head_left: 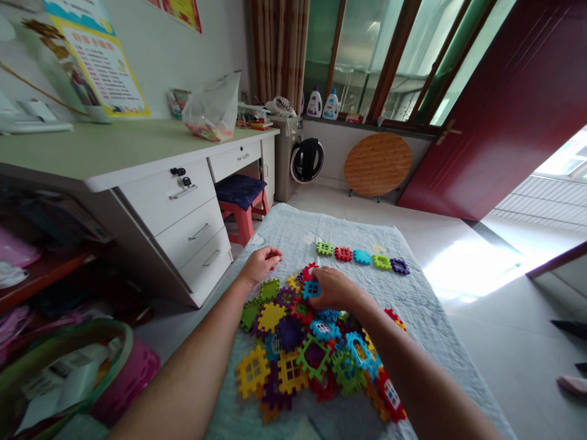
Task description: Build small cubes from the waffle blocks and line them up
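Note:
My right hand [334, 288] reaches into the top of a heap of plastic building blocks, its fingers closed on a blue window-frame block [311, 289]. My left hand [262, 265] hovers over the cloth just left of the heap, fingers curled together, with no block showing in them. In the heap, flat notched pieces lie overlapped, among them a yellow block [271, 317], a green frame block [314, 355] and a purple block [289, 332]. Beyond the hands, several blocks lie in a slanting row, from a green block [324, 249] to a purple frame block [400, 266].
A pale blue cloth [367, 287] covers the table under the blocks. Left of it stands a white desk [183, 220] with drawers, a plastic bag [213, 110] on top. A padded red stool [243, 208] is tucked by the desk. A basket [121, 366] sits at lower left.

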`<state>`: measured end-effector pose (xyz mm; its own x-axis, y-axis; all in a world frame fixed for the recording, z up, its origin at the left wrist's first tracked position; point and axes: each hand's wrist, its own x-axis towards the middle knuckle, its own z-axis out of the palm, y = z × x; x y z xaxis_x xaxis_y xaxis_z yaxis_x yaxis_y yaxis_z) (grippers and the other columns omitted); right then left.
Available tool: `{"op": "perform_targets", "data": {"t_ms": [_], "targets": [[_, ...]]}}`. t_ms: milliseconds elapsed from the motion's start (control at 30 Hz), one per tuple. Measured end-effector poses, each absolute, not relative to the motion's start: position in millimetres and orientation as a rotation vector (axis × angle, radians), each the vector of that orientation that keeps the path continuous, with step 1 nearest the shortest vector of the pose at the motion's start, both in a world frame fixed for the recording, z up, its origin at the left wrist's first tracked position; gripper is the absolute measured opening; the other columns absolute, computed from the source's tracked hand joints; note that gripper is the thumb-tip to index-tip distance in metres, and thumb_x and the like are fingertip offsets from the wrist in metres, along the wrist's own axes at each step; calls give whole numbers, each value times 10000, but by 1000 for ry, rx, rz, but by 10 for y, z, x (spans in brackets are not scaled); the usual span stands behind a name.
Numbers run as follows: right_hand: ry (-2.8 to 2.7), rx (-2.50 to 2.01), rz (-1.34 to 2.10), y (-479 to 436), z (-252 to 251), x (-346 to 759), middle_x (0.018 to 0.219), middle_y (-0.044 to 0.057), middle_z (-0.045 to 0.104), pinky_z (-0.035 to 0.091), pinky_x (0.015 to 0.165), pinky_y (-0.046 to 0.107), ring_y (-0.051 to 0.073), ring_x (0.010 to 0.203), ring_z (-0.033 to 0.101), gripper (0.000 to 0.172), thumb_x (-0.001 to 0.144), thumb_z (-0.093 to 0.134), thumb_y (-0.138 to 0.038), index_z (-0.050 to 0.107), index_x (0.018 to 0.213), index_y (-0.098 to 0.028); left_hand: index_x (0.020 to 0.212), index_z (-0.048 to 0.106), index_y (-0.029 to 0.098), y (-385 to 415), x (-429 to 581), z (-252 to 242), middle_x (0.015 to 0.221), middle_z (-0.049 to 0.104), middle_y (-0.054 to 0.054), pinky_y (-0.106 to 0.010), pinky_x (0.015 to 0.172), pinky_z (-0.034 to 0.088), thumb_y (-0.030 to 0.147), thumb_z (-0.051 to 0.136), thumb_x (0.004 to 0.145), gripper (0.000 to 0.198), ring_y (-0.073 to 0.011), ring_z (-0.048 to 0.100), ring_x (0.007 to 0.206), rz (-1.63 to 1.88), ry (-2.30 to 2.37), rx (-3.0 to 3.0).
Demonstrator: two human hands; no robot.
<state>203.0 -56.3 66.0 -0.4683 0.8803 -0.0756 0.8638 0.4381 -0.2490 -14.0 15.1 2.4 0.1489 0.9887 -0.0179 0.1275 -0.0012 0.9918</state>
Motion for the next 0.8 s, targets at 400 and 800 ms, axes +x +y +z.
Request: {"op": "perform_targets", "data": {"t_ms": [400, 800], "targets": [[-2179, -1785, 339, -404, 596, 3184, 889, 60, 633, 410, 734, 305, 202, 806, 554, 363, 665, 627, -336, 636, 986, -166, 857, 612, 150, 170, -128, -12, 788, 659, -34, -243, 574, 427, 349, 611, 660, 280, -135, 556, 651, 1008, 1205, 1425], [-2305, -1941, 271, -406, 263, 3444, 1014, 105, 568, 393, 818, 331, 248, 934, 524, 479, 641, 690, -344, 610, 1076, -159, 881, 624, 162, 197, -147, -97, 775, 664, -27, -252, 588, 432, 327, 583, 711, 241, -146, 561, 647, 976, 1237, 1560]]}}
